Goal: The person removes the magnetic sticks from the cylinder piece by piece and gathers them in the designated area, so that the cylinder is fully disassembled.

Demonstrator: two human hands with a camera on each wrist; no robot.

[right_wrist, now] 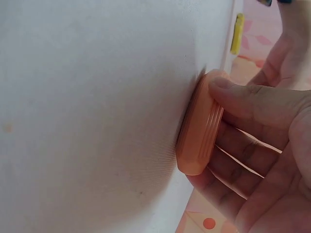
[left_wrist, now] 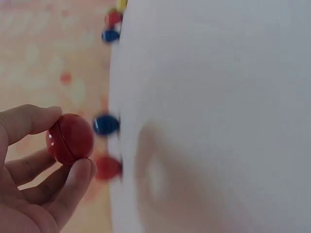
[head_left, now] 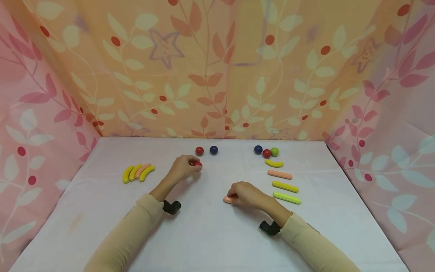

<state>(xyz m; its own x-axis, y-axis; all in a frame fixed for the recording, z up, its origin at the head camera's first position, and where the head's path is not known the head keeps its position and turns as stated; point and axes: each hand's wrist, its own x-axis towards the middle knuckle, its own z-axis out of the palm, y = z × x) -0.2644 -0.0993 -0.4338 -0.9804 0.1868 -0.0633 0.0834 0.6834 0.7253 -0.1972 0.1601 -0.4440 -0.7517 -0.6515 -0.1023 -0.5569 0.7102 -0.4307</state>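
My left hand [head_left: 181,168] pinches a glossy red ball [left_wrist: 70,138] between thumb and fingertips, left of centre; a seam line runs round the ball. In the left wrist view the ball shows above the white table with its shadow below. Just beyond this hand stand another red ball [head_left: 199,151] and a dark blue ball [head_left: 213,150]. My right hand [head_left: 249,194] grips a short, ridged peach-orange stick [right_wrist: 199,128], thumb on one side and fingers on the other. The stick lies along the tabletop, close to its surface, and the hand covers part of it in the head view.
To the left, several curved banana-like pieces [head_left: 126,174], yellow and peach, lie side by side. At right, a column holds a yellow curved piece [head_left: 274,163] and peach, yellow and green sticks [head_left: 287,198]. Behind it sit blue, red and green balls [head_left: 274,152]. Floral cloth encloses the table [head_left: 204,234].
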